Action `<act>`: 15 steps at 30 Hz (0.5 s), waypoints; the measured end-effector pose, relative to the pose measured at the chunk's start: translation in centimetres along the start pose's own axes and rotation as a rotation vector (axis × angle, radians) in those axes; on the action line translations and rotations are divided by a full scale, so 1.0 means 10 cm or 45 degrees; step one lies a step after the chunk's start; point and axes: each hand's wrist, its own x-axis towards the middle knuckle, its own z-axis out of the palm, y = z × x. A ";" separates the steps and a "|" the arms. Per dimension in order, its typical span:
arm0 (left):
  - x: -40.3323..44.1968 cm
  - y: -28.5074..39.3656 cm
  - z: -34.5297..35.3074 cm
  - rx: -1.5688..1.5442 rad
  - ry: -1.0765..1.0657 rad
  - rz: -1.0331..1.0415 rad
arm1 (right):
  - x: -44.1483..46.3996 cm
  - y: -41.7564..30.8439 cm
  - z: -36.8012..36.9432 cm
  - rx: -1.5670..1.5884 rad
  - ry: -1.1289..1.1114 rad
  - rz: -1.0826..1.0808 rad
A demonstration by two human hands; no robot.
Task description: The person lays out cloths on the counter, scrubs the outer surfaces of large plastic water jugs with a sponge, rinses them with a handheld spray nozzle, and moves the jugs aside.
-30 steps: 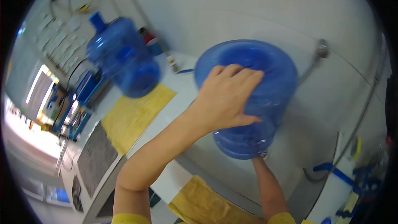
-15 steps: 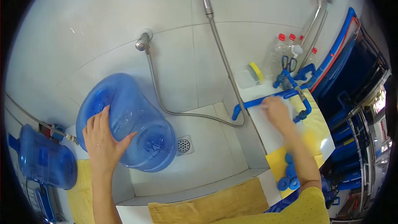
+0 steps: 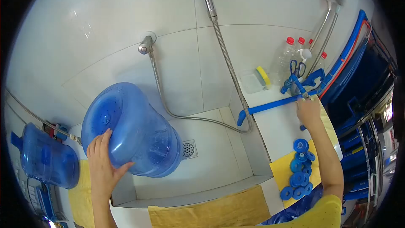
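Observation:
A large blue water jug (image 3: 143, 139) leans in the white basin, its round base turned up toward the left. My left hand (image 3: 102, 160) lies over the edge of that base, fingers bent over it and thumb spread along the side, gripping it. At the right, my right hand (image 3: 309, 112) is closed at a small valve (image 3: 307, 96) on the blue pipe (image 3: 272, 104); the fingertips are partly hidden. Several blue caps (image 3: 298, 179) lie below my right hand, on a yellow cloth (image 3: 280, 169) and the white ledge.
A metal shower hose (image 3: 225, 50) hangs across the basin (image 3: 211, 177), which has a drain (image 3: 188, 148). Another blue jug (image 3: 48, 160) lies at left. Clear bottles (image 3: 284, 57), scissors (image 3: 297, 68) and a clear box (image 3: 252, 82) stand on the ledge. A yellow cloth (image 3: 209, 207) covers the front rim.
My right hand has moved right along the pipe to the valve. The jug has turned slightly, showing more of its base under my left hand. More blue caps are visible.

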 end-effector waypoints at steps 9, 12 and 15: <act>-0.12 0.20 -0.05 0.168 -0.151 -0.243 | 1.72 -0.67 1.01 0.908 -0.026 0.249; -0.18 0.17 -0.06 0.181 -0.184 -0.260 | 1.88 -0.56 0.91 0.697 -0.062 0.270; -0.22 0.18 -0.03 0.121 -0.145 -0.241 | 1.75 -0.66 0.36 0.774 0.114 0.304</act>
